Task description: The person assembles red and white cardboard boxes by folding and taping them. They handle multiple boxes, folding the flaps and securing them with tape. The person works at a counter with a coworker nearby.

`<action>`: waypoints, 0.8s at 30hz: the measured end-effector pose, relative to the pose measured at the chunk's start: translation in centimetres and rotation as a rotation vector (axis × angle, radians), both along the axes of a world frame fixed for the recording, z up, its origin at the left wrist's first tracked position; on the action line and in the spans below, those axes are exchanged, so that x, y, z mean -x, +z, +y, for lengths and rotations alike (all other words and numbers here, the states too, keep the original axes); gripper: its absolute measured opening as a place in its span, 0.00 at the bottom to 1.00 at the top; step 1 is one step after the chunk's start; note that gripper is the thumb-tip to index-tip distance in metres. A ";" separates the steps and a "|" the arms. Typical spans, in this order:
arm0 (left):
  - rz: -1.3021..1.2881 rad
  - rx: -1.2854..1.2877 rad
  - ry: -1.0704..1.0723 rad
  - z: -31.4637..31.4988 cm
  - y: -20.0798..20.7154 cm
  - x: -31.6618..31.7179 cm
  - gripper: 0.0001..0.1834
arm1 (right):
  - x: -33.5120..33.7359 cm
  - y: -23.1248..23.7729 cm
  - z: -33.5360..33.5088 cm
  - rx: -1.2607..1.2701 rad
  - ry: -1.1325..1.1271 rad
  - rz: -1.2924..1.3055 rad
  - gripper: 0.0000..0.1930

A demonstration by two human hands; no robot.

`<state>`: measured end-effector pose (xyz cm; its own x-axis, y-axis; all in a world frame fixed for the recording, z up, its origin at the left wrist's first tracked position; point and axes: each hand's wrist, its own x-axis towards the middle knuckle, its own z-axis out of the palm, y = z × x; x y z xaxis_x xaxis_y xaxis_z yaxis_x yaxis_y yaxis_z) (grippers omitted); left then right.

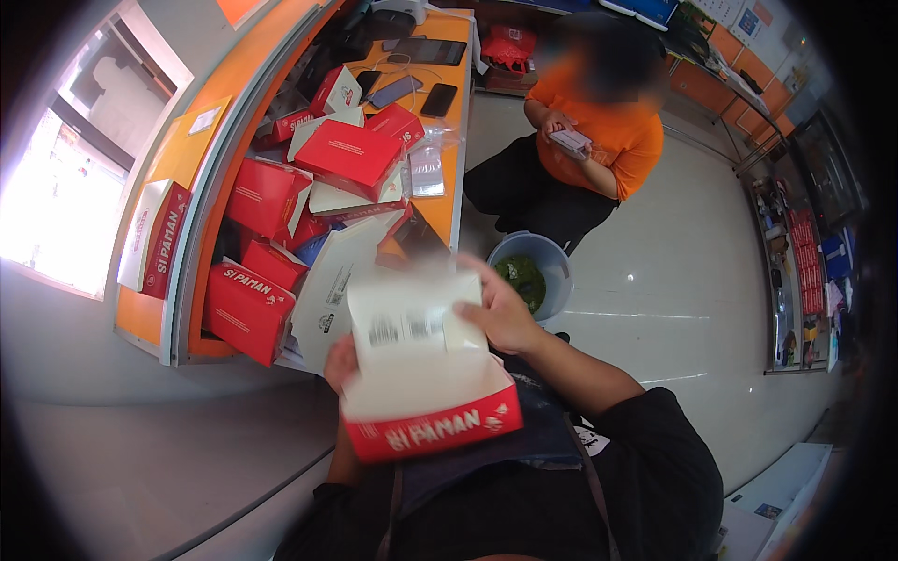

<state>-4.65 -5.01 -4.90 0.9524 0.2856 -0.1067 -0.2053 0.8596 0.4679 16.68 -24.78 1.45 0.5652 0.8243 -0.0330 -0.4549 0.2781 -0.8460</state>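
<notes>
I hold a red and white cardboard box (421,383) in front of my body. Its lid flap stands raised, showing a white surface with dark printed marks, and its red side is toward me. My left hand (342,363) grips the box's left edge, most of it hidden behind the cardboard. With its fingers and thumb on the upper right of the raised flap, my right hand (502,309) is slightly blurred. Just beyond, a flat white cardboard blank (329,292) lies at the table's near end.
Several folded red boxes (351,154) are heaped on the orange table (451,140), with phones (438,100) and a tablet (432,50) beyond. Across from me a person in an orange shirt (599,131) holds a small pale object. A bucket (559,280) with green contents stands on the floor.
</notes>
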 end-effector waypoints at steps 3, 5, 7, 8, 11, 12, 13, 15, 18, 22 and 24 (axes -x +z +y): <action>-0.073 -0.627 0.297 -2.6 2.1 -1.9 0.51 | 0.7 1.5 1.1 -0.008 -0.308 -0.073 0.28; -0.260 -0.252 0.245 -3.2 2.2 -2.6 0.54 | 1.2 1.5 1.0 0.001 -0.274 -0.187 0.30; -0.114 -0.420 0.334 -3.4 0.5 -2.0 0.51 | 1.4 3.0 0.3 -0.005 0.072 -0.912 0.32; -0.033 -0.458 0.365 -3.5 0.3 -1.9 0.49 | 1.4 3.6 0.0 -0.010 0.252 -1.267 0.33; 0.136 -0.350 0.507 -3.5 4.0 -2.9 0.41 | 2.0 4.1 0.4 0.021 0.263 -1.291 0.35; 0.142 -0.259 0.527 -3.3 5.3 -3.4 0.41 | 2.2 4.0 0.2 0.130 0.131 -1.155 0.36; 0.148 -0.167 0.546 -3.1 6.6 -3.8 0.41 | 2.6 3.6 -0.1 0.234 0.001 -1.014 0.36; 0.047 -0.141 0.621 -2.4 6.5 -3.5 0.42 | 2.4 3.1 0.2 0.237 -0.316 -0.947 0.25; -0.017 -0.171 0.614 -2.2 7.4 -2.7 0.41 | 0.0 4.8 1.3 0.277 -0.197 -1.348 0.17; -0.072 -0.036 0.630 -1.1 6.1 -3.4 0.37 | -1.9 4.2 0.3 0.018 0.041 -1.222 0.13; -0.116 -0.028 0.545 -1.9 6.7 -3.7 0.35 | -1.1 4.2 0.3 -0.040 0.131 -1.215 0.17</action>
<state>-0.98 -6.92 1.77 0.6715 0.7410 0.0049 -0.6681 0.6026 0.4365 17.76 -24.44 5.65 0.1229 0.8658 0.4851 0.5988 0.3251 -0.7319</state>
